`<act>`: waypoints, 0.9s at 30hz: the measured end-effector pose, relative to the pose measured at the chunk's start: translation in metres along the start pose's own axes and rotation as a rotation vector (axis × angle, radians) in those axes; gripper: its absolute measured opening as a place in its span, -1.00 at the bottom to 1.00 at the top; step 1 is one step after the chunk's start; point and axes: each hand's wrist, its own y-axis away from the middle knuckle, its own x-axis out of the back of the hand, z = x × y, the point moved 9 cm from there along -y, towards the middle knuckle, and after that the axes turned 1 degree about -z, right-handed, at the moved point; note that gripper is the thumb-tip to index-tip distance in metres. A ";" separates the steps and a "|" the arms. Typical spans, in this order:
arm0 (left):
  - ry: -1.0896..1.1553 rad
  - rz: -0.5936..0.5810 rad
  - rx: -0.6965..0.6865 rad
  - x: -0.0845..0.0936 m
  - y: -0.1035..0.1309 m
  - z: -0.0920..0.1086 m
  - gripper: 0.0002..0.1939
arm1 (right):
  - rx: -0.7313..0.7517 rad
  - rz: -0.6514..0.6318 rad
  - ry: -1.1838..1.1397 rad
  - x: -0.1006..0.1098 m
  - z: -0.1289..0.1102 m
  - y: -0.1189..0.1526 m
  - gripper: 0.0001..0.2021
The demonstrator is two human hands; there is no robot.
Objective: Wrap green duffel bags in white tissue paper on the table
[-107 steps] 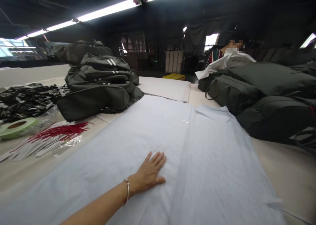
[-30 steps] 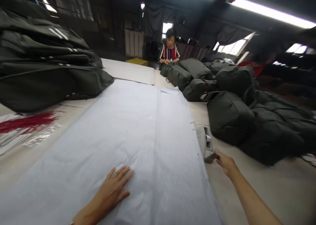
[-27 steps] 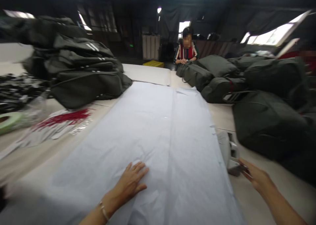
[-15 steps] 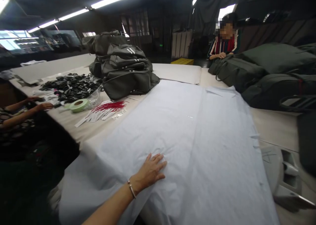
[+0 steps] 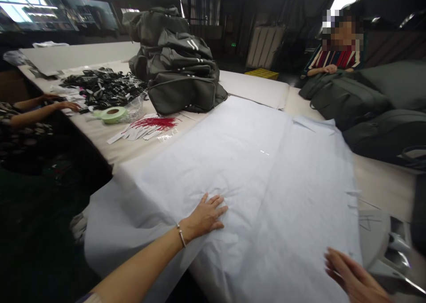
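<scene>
A large sheet of thin white plastic film or paper (image 5: 213, 156) covers the table in front of me. It looks layered, is wrinkled, and hangs over the near left edge. My left hand (image 5: 205, 216), with a bracelet at the wrist, lies flat on the sheet, its fingers spread and nothing in them. At the lower right, my right hand (image 5: 356, 274) hovers over or near the sheet's right side. Its fingers point left, loosely stretched and slightly bent, with no object visible in them. Whether that hand touches the sheet I cannot tell.
Dark bags (image 5: 183, 94) are stacked at the back; more dark bags (image 5: 362, 94) lie right. Red-stringed tags (image 5: 149, 127), a pale green tape roll (image 5: 113, 114) and a black strap heap (image 5: 106, 86) lie left. A grey device (image 5: 376, 236) sits right. Two co-workers flank the table.
My right hand has come into view at the lower right. My left hand still rests flat on the sheet. The view has tilted down and turned a little left.
</scene>
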 end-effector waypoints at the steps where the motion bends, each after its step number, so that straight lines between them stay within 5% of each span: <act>1: 0.003 0.004 0.002 0.000 0.000 0.000 -0.38 | -0.022 -0.067 0.000 -0.030 -0.015 0.003 -0.51; 5: 0.031 0.030 -0.002 0.003 0.001 0.002 -0.37 | -0.055 -0.656 -0.068 -0.182 -0.088 0.029 -0.40; 9: 0.075 0.038 -0.017 0.007 0.002 0.003 -0.33 | -0.022 -0.726 0.127 -0.247 -0.102 0.023 -0.64; 13: 0.093 0.047 -0.024 0.008 0.001 0.003 -0.33 | -0.024 -0.676 0.388 -0.264 -0.069 0.002 -0.85; 19: 0.091 0.039 -0.025 0.008 0.001 0.004 -0.32 | 0.023 -0.556 0.719 -0.270 -0.051 -0.014 -0.81; 27: 0.067 0.028 -0.028 0.009 0.000 0.003 -0.33 | -0.040 -0.585 0.699 -0.259 -0.048 -0.011 -0.77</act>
